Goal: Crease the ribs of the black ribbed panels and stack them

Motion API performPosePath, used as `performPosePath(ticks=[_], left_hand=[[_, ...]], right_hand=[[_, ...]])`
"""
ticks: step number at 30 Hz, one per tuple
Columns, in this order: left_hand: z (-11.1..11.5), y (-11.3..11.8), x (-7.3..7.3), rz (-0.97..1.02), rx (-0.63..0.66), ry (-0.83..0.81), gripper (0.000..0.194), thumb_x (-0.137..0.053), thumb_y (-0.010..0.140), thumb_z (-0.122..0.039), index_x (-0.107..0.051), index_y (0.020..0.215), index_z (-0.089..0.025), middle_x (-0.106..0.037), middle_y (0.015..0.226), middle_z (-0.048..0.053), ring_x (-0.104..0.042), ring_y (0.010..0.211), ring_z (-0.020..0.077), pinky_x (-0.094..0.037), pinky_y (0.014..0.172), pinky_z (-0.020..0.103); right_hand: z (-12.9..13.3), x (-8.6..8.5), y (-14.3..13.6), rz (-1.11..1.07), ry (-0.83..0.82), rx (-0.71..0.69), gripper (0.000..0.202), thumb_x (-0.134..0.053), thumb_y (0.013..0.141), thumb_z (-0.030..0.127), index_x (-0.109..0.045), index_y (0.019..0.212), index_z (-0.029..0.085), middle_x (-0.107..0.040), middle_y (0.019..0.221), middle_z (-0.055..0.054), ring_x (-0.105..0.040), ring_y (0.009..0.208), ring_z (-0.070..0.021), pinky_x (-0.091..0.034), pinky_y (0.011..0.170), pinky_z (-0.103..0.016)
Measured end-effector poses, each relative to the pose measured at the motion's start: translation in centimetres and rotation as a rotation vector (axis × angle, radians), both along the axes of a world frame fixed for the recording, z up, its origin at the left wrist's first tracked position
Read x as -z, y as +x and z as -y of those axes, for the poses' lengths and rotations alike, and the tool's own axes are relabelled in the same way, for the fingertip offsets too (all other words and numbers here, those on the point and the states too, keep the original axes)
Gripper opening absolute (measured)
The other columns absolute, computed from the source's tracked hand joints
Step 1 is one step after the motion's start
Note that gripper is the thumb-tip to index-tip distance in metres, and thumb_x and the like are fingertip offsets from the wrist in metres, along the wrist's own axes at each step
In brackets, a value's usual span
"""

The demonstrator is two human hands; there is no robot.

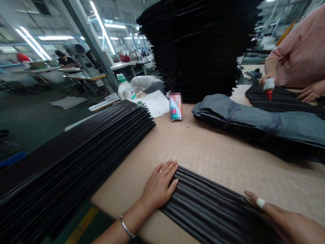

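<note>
My left hand (161,186) lies flat on the far left end of a set of black leather-like strips (208,202), fingers together and stretched out. The strips run in parallel ridges across the table toward the lower right. My right hand (285,217), with white tape round one digit, rests at their right edge. One of its digits is stretched out along the strips; the others are hidden or smeared. A silver bangle (127,228) circles my left wrist.
A thick fanned pile of black strips (81,157) covers the left of the tan table (176,143). Behind stand a tall black stack (202,46), a phone-like object (176,106) and a white jug (125,88). A tied grey bundle (258,120) lies right; a co-worker holds a red-tipped bottle (268,85).
</note>
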State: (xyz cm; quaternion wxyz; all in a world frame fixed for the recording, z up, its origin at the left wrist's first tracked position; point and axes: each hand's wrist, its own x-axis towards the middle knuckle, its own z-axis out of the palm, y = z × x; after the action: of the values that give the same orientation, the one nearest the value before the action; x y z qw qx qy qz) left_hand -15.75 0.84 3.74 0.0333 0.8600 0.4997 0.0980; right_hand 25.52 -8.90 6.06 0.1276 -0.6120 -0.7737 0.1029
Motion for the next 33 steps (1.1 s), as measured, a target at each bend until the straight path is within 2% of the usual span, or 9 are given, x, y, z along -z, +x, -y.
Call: performPosePath(ticks=[3,6,9,13,17,21,24,27,33], left_hand=[[0.0,0.1,0.0,0.027,-0.008,-0.026,0.053,-0.049,0.103,-0.037,-0.047,0.154,-0.022,-0.046,0.162,0.008,-0.042,0.152,0.0255,-0.039,0.125,0.052],[0.0,0.3,0.1,0.067,-0.013,-0.031,0.052,-0.050,0.103,-0.038,-0.048,0.153,-0.021,-0.046,0.162,0.008,-0.042,0.152,0.0246,-0.038,0.126,0.053],[0.1,0.3,0.3,0.113,-0.009,-0.027,0.051,-0.049,0.104,-0.039,-0.049,0.151,-0.019,-0.047,0.162,0.009,-0.041,0.153,0.0244,-0.035,0.127,0.053],[0.1,0.2,0.5,0.172,0.008,-0.006,0.048,-0.050,0.104,-0.038,-0.053,0.147,-0.017,-0.050,0.159,0.012,-0.042,0.152,0.0253,-0.035,0.127,0.052],[0.2,0.2,0.6,0.172,0.006,0.003,0.049,-0.050,0.103,-0.036,-0.052,0.148,-0.015,-0.050,0.160,0.012,-0.042,0.152,0.0254,-0.035,0.127,0.051],[0.1,0.1,0.6,0.148,0.027,-0.006,0.052,-0.050,0.102,-0.034,-0.049,0.150,-0.014,-0.048,0.161,0.012,-0.041,0.152,0.0252,-0.035,0.127,0.049],[-0.1,-0.3,0.9,0.138,0.054,0.011,0.053,-0.047,0.103,-0.034,-0.048,0.151,-0.013,-0.047,0.161,0.014,-0.042,0.151,0.0273,-0.037,0.126,0.051],[-0.6,-0.8,1.7,0.152,0.090,0.050,0.055,-0.046,0.104,-0.039,-0.047,0.153,-0.014,-0.047,0.161,0.015,-0.042,0.152,0.0304,-0.037,0.125,0.054],[-1.3,-1.2,2.3,0.155,0.137,0.051,0.056,-0.043,0.105,-0.040,-0.040,0.158,-0.023,-0.043,0.165,0.010,-0.036,0.155,0.0303,-0.035,0.126,0.056]], right_hand=[[-2.0,-0.9,-4.4,0.027,-0.114,-0.126,0.070,-0.048,0.085,0.020,-0.054,0.152,0.041,-0.076,0.110,-0.007,-0.074,0.080,-0.0304,-0.060,0.067,-0.041],[-3.6,-2.1,-8.0,0.138,-0.106,-0.221,0.075,-0.044,0.086,0.010,-0.048,0.156,0.039,-0.074,0.116,-0.007,-0.072,0.079,-0.0244,-0.059,0.070,-0.036],[-4.8,-3.4,-10.9,0.299,-0.124,-0.291,0.077,-0.037,0.090,0.003,-0.041,0.160,0.034,-0.071,0.118,-0.009,-0.072,0.083,-0.0235,-0.058,0.069,-0.036],[-6.5,-4.6,-15.0,0.461,-0.218,-0.349,0.073,-0.035,0.094,0.002,-0.034,0.163,0.027,-0.067,0.121,-0.012,-0.072,0.088,-0.0257,-0.058,0.065,-0.035],[-8.3,-5.1,-19.2,0.491,-0.228,-0.393,0.069,-0.034,0.098,0.004,-0.034,0.163,0.026,-0.066,0.125,-0.014,-0.072,0.090,-0.0241,-0.058,0.066,-0.031],[-9.3,-5.5,-22.0,0.487,-0.230,-0.361,0.061,-0.033,0.103,0.010,-0.033,0.163,0.024,-0.067,0.121,-0.015,-0.072,0.090,-0.0241,-0.057,0.066,-0.030],[-9.5,-5.8,-22.6,0.413,-0.221,-0.369,0.055,-0.031,0.106,0.014,-0.036,0.160,0.017,-0.067,0.120,-0.016,-0.071,0.094,-0.0275,-0.060,0.069,-0.036],[-9.1,-6.0,-21.4,0.355,-0.213,-0.384,0.051,-0.029,0.108,0.015,-0.041,0.157,0.014,-0.067,0.119,-0.017,-0.070,0.095,-0.0290,-0.060,0.071,-0.040],[-5.4,-6.4,-13.8,0.510,-0.294,-0.341,0.061,-0.033,0.102,0.008,-0.034,0.163,0.017,-0.067,0.117,-0.015,-0.069,0.087,-0.0257,-0.057,0.065,-0.036]])
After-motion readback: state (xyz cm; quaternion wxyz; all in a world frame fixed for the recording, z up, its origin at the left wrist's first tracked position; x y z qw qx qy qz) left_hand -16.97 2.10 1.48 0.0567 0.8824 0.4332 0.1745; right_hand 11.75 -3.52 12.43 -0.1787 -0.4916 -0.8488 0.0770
